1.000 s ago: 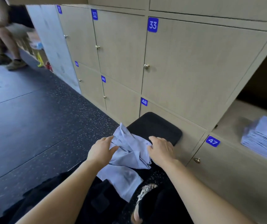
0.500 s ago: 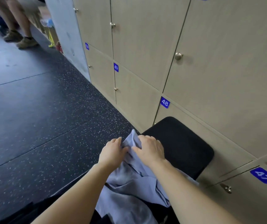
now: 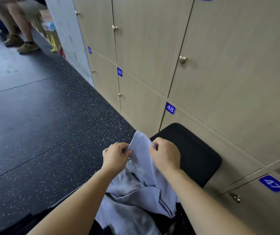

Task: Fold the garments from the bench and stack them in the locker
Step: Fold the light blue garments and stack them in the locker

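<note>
Item examined: one pale blue garment (image 3: 141, 189). It lay crumpled at the near left edge of the black padded surface (image 3: 195, 150). Its upper part was lifted over that edge. Its bulk hung down off the near end of the surface, over dark fabric at the bottom of the view. The garment was unfolded, with creases and loose layers running through it.

The left hand (image 3: 115, 155) was just left of the surface, fingers curled, pinching the garment's left edge. The right hand (image 3: 165, 155) was over the surface's near left corner, fingers curled, pinching the same raised fold from the right. The two hands were near each other with a narrow band of cloth between them. A peak of cloth stood up just beyond the fingers.

Behind the surface stood a wall of pale wooden locker doors (image 3: 229, 82), all closed in this view. A blue label 48 (image 3: 170, 108) sat just above the far end of the surface, a label 47 (image 3: 272, 183) to its right, and a label 49 (image 3: 119, 72) further off to the left. A round metal knob (image 3: 183, 59) was well above the surface.

A dark speckled floor (image 3: 42, 124) extended left of the surface. Far beyond it, at upper left, another person's legs (image 3: 15, 22) and brown shoes (image 3: 28, 47) were visible. Small items against the wall near them were too blurred to identify.
</note>
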`<state>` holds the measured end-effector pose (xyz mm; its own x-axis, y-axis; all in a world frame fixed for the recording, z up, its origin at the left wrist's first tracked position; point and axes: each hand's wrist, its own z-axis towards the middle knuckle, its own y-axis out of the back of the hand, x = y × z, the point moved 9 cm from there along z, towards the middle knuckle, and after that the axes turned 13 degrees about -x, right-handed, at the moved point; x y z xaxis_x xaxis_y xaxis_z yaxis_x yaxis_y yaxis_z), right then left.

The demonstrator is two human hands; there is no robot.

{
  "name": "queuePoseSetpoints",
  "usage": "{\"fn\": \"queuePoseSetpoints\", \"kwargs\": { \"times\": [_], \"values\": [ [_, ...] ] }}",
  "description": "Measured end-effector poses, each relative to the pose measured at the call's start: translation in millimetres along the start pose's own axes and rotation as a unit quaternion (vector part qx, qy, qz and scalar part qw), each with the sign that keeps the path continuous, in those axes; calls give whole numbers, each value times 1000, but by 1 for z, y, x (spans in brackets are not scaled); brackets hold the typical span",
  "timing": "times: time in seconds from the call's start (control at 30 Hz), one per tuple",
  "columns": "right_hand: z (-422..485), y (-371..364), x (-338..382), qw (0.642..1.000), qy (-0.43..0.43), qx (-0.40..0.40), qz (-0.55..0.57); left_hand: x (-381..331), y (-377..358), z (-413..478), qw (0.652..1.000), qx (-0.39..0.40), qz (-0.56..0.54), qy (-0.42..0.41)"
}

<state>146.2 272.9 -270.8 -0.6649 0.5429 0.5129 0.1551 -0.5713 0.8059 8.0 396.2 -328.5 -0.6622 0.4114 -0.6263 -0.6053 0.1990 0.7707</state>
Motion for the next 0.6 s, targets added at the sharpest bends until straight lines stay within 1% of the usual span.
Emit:
{"fn": "queuePoseSetpoints", "kwargs": {
  "times": [0.1,0.2,0.4,0.47,0.6],
  "values": [
    [-6,33,-11,996,-50,-9,73,-18,28,-7,997,-14,-80,2],
    [-9,70,-14,987,-74,-30,136,-47,58,-17,986,-18,-166,-10],
    [-12,152,-1,961,-92,-70,249,-122,125,-32,957,-39,-277,-76],
    [-13,182,3,952,-88,-79,283,-150,146,-36,948,-46,-297,-100],
    [-18,250,10,925,-91,-103,355,-210,181,-50,928,-34,-339,-148]
  ]
}}
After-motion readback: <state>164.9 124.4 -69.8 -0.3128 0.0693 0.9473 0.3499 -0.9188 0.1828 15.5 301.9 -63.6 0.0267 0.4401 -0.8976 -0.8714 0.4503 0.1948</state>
